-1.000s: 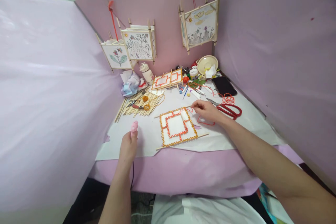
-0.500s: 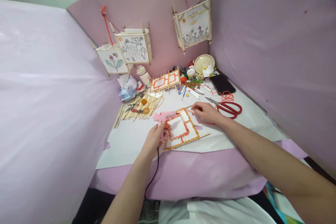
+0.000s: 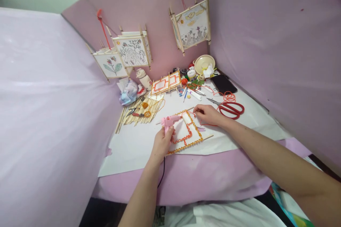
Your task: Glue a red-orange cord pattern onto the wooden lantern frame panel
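Observation:
My left hand (image 3: 163,142) is wrapped round the handle of a pink hot glue gun (image 3: 170,120), whose nozzle points right over a white panel (image 3: 179,130). Orange and mustard wavy cord (image 3: 189,145) borders this panel, which lies flat on the table and is partly covered by the gun and hand. By the panel's upper right corner, my right hand (image 3: 207,114) pinches a thin red-orange cord (image 3: 210,125). That cord trails off to the right, towards red-handled scissors (image 3: 231,109).
Bamboo sticks (image 3: 141,111) with pliers (image 3: 137,114) on them lie at left. A decorated frame (image 3: 166,83), a bottle (image 3: 144,79) and markers (image 3: 195,95) stand or lie behind. A black phone (image 3: 223,83) is at right. Paper lanterns (image 3: 190,26) hang above.
The glue gun in my left hand has shifted slightly right and turned, its nozzle nearer the panel's upper right part. My right hand has stayed almost in place. The view has shifted slightly.

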The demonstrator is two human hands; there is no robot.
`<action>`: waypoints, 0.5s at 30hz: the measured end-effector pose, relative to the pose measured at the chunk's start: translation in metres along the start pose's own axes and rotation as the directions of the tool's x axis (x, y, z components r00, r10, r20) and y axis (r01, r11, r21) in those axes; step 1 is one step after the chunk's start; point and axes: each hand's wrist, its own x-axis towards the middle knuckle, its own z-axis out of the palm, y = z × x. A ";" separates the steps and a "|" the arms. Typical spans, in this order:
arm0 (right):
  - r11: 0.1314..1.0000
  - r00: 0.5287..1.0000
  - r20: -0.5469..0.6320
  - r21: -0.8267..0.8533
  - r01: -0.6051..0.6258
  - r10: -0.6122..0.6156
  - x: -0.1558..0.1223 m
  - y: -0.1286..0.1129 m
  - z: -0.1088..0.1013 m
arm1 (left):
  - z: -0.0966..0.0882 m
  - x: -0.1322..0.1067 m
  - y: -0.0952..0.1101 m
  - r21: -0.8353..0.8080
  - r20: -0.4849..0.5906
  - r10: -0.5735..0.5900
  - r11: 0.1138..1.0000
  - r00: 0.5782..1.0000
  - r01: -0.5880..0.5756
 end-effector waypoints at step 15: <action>0.998 1.000 0.010 -0.059 0.014 -0.013 0.000 -0.003 -0.001 | -0.002 0.016 -0.016 0.129 -0.098 0.152 0.982 0.984 -0.139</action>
